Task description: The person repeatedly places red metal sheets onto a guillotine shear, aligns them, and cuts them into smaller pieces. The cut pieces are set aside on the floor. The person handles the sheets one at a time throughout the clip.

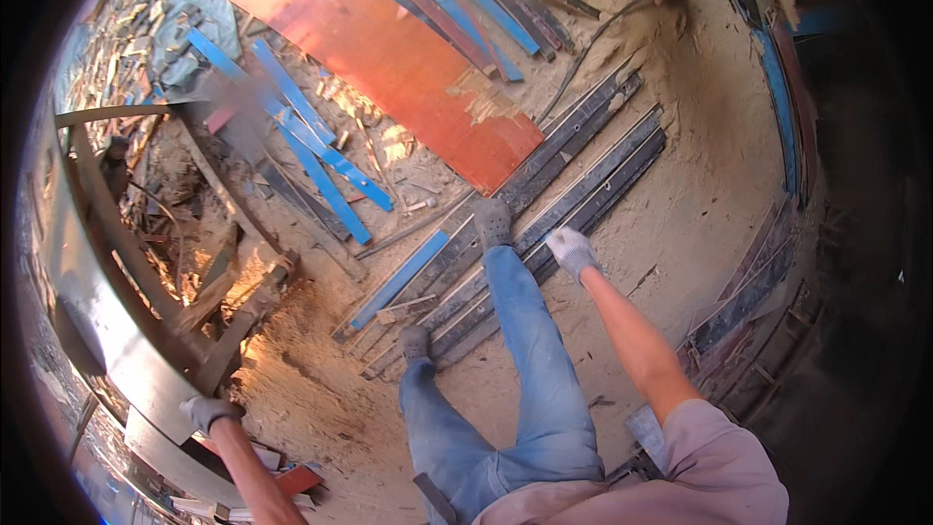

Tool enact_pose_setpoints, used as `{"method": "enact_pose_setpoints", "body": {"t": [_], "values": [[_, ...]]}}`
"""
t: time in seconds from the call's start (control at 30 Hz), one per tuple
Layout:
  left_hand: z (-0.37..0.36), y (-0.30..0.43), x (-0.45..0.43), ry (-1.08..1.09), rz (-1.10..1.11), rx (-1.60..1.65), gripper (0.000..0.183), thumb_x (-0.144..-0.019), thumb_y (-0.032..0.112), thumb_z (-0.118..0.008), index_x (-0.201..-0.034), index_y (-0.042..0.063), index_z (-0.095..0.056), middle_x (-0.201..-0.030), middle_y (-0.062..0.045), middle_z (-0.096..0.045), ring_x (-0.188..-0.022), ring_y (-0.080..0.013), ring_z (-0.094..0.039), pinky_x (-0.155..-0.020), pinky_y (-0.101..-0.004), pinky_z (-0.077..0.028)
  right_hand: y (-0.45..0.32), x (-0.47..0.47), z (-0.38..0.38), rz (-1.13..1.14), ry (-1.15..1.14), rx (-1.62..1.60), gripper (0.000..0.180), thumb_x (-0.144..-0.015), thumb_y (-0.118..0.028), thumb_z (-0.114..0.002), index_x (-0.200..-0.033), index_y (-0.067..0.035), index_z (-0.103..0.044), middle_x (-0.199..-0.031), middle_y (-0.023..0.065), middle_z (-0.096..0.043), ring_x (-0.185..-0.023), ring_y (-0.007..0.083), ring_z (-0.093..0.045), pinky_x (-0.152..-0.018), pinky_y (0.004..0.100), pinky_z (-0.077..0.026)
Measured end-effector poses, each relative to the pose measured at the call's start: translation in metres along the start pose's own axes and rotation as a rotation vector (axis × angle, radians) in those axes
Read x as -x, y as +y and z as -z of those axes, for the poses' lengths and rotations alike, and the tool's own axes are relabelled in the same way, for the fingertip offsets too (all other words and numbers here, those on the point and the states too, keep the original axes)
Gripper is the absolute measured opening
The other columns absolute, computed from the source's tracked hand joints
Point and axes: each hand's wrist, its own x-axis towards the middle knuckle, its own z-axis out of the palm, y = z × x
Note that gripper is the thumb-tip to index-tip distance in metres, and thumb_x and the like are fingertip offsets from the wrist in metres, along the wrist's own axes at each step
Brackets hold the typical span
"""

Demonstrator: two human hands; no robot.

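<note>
My left hand [211,412], in a grey glove, rests at the edge of a shiny metal machine table [135,357] at the lower left; whether it grips the edge cannot be told. My right hand [572,249], in a pale knitted glove, is over the dark wooden strips [619,171] on the ground, its fingers curled; whether they hold a strip is unclear. Both my feet are on or beside these long strips. Beyond them lies an orange-red plywood sheet [379,51] with a torn, splintered corner.
Blue strips [313,175] lie left of the sheet, and more blue and dark strips [466,7] behind it. A heap of wood scraps [124,51] fills the upper left. Broken wood pieces [240,321] lean by the metal table. A dark cable [583,51] crosses the sawdust-covered ground. Stacked boards [751,292] stand right.
</note>
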Motion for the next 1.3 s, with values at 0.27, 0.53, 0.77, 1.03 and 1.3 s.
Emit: {"method": "enact_pose_setpoints", "body": {"t": [0.27, 0.53, 0.77, 1.03, 1.3], "values": [[0.002, -0.07, -0.003, -0.205, -0.353, 0.005, 0.055, -0.101, 0.023, -0.072, -0.14, -0.012, -0.056, -0.133, -0.025, -0.068, -0.119, -0.0341, -0.07, -0.099, -0.0414, -0.058, -0.041, -0.354, -0.047, -0.02, 0.028, 0.26, 0.107, -0.079, -0.07, -0.076, -0.154, 0.002, -0.047, -0.15, 0.0299, -0.055, -0.14, 0.0421, -0.054, -0.117, 0.0456, -0.043], [0.007, -0.09, 0.006, -0.242, 0.325, 1.093, 0.051, -0.102, 0.009, -0.067, -0.147, -0.01, -0.05, -0.14, -0.02, -0.063, -0.123, -0.0282, -0.065, -0.106, -0.0378, -0.055, -0.018, -0.473, -0.059, 0.086, -0.177, 0.078, 0.095, -0.075, -0.067, -0.084, -0.14, -0.001, -0.065, -0.128, 0.02, -0.072, -0.12, 0.0316, -0.068, -0.103, 0.0393, -0.052], [0.007, -0.035, 0.021, -0.129, 0.039, 0.32, 0.06, -0.093, -0.01, -0.067, -0.149, -0.003, -0.049, -0.136, -0.015, -0.063, -0.12, -0.0234, -0.065, -0.103, -0.0358, -0.056, -0.05, -0.347, 0.003, 0.073, -0.609, -0.084, 0.038, -0.087, -0.029, -0.086, -0.115, -0.003, -0.079, -0.098, 0.0028, -0.079, -0.085, 0.0125, -0.071, -0.077, 0.0328, -0.057], [0.008, 0.003, 0.033, 0.046, 0.413, 0.467, 0.052, -0.095, 0.036, -0.062, -0.138, 0.008, -0.051, -0.117, -0.012, -0.06, -0.101, -0.024, -0.061, -0.083, -0.0417, -0.052, -0.17, -0.058, 0.159, 0.565, -0.367, -0.01, 0.036, -0.08, -0.038, -0.08, -0.096, -0.006, -0.079, -0.087, 0.0202, -0.075, -0.08, 0.0354, -0.074, -0.074, 0.0452, -0.057], [0.148, 0.167, 0.356, -1.355, 0.336, 1.939, 0.102, -0.093, 0.077, -0.058, -0.161, 0.004, -0.037, -0.163, -0.024, -0.04, -0.144, -0.0351, -0.05, -0.116, -0.0598, -0.044, -0.138, 0.231, 0.313, 0.308, -0.716, -0.664, 0.03, -0.094, -0.013, -0.079, -0.118, 0.005, -0.074, -0.111, 0.0073, -0.077, -0.095, 0.013, -0.072, -0.085, 0.0285, -0.059]]}}
